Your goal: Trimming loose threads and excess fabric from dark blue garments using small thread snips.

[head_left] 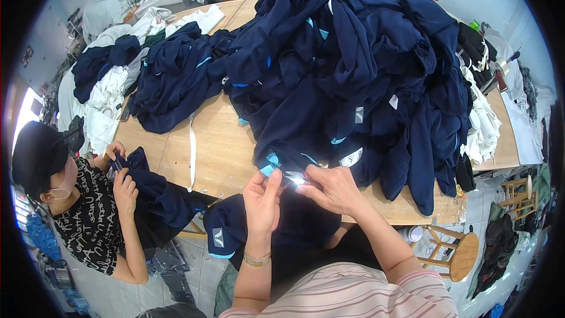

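From far off, my left hand (262, 200) pinches dark blue cloth (283, 152) by its light blue tab (268, 170), near six o'clock. My right hand (331, 189) grips a shiny tool (296, 178). This piece seems unfinished; the twelve o'clock pile (365, 53), I can't tell.

Lettering: white, script-like, across black short-sleeved T-shirt (88, 218) of seated co-worker | Sign: white angular mark on grey rectangular patch (218, 237), navy-blue cloth garment (234, 215) | Similar sign: second grey patch (359, 115), heaped navy garments (353, 59)
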Demonstrator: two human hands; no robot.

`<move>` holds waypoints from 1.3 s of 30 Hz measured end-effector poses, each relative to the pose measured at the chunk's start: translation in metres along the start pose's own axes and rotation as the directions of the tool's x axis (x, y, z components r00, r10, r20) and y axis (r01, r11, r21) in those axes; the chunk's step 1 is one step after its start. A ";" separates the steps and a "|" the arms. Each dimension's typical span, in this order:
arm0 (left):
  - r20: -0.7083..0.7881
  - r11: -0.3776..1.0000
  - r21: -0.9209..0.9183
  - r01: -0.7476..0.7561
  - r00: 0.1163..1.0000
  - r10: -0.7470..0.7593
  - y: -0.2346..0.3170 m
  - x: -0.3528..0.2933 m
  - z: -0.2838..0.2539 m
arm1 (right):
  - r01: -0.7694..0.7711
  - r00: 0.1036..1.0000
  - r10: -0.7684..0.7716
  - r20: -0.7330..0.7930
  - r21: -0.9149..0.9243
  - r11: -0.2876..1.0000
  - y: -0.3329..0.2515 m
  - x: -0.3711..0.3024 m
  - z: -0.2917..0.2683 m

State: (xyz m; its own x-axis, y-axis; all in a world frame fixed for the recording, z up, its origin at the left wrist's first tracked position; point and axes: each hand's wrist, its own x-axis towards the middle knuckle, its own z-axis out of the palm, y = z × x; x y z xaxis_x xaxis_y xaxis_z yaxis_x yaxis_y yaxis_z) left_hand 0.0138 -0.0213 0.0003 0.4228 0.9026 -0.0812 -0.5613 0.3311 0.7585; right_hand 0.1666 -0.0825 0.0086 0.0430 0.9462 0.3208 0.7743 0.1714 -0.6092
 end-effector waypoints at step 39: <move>0.189 0.900 0.381 -0.213 0.970 0.149 -0.031 -0.006 0.011 | -0.153 0.931 0.314 -0.187 0.580 0.800 0.013 -0.010 0.024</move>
State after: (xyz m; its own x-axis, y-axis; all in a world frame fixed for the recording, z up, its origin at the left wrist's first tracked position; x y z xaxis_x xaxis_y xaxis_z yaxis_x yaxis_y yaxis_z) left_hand 0.0368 -0.0400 -0.0154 0.4612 0.8733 0.1569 -0.3235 0.0009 0.9462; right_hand 0.1609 -0.0834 -0.0201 0.4011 0.8832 0.2430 0.2462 0.1516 -0.9573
